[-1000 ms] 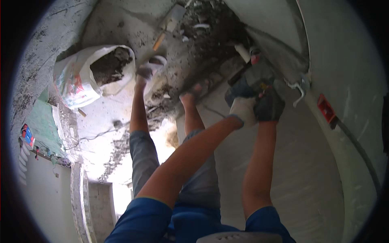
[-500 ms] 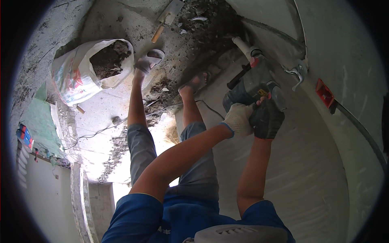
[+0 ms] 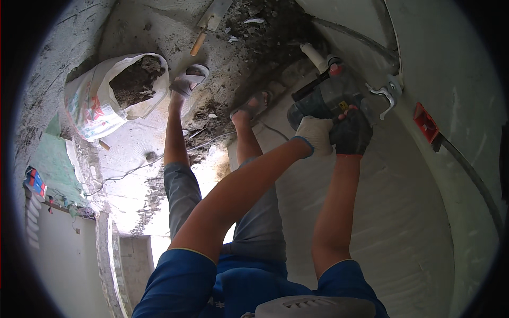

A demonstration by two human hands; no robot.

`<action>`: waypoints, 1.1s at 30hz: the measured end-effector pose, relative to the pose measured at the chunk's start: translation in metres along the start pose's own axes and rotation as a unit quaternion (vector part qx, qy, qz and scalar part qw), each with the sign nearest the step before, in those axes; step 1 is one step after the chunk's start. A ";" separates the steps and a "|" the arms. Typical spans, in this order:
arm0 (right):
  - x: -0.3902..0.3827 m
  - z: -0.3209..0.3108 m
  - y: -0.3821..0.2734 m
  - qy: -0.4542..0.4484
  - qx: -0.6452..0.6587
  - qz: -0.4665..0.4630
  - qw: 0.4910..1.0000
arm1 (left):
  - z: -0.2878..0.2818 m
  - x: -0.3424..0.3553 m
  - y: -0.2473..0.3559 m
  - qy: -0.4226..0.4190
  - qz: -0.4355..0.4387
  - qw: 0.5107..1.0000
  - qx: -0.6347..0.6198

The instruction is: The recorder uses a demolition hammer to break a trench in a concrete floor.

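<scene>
Currently, the drill (image 3: 326, 100) is held by both gloved hands, to the upper right of centre, beyond the right foot (image 3: 253, 106). Its rear handle is gripped by the right hand (image 3: 353, 131), in a dark glove, with bare fingertips seen curled round it. The rear of the body is clasped by the left hand (image 3: 316, 135), in a pale glove, set just beside the right; its fingertips are hidden. The drill's front is pointed toward a pale pipe (image 3: 314, 57); whether contact is made at the tip cannot be told. To the right, a silver lever (image 3: 391, 95) and a red box (image 3: 425, 123) are noted. A trowel (image 3: 213, 16) is laid on the floor beside dark rubble (image 3: 262, 29). Near the left foot (image 3: 185, 84), a white sack (image 3: 87, 103) is seen tipped, filled with dark debris.
</scene>
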State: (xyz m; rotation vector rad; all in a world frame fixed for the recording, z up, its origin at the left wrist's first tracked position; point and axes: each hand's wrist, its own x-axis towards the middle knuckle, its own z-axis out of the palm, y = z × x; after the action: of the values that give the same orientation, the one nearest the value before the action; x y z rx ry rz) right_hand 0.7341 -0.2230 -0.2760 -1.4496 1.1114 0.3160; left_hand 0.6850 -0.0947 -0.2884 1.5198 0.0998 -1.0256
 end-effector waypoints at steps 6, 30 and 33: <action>0.018 0.008 0.014 -0.072 -0.559 -0.378 0.734 | -0.010 0.000 -0.006 0.089 0.034 0.995 -0.032; -0.075 0.027 -0.014 -0.068 0.011 -0.022 0.997 | -0.016 -0.056 0.010 0.102 0.079 0.991 0.034; -0.078 0.015 -0.013 -0.050 -0.001 -0.054 0.997 | -0.012 -0.053 0.011 0.070 0.087 0.992 0.056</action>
State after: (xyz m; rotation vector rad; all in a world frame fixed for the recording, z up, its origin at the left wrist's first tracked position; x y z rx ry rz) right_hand 0.7106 -0.1774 -0.2134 -1.4730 0.9489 0.3104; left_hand 0.6664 -0.0617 -0.2481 1.6705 0.0067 -0.7967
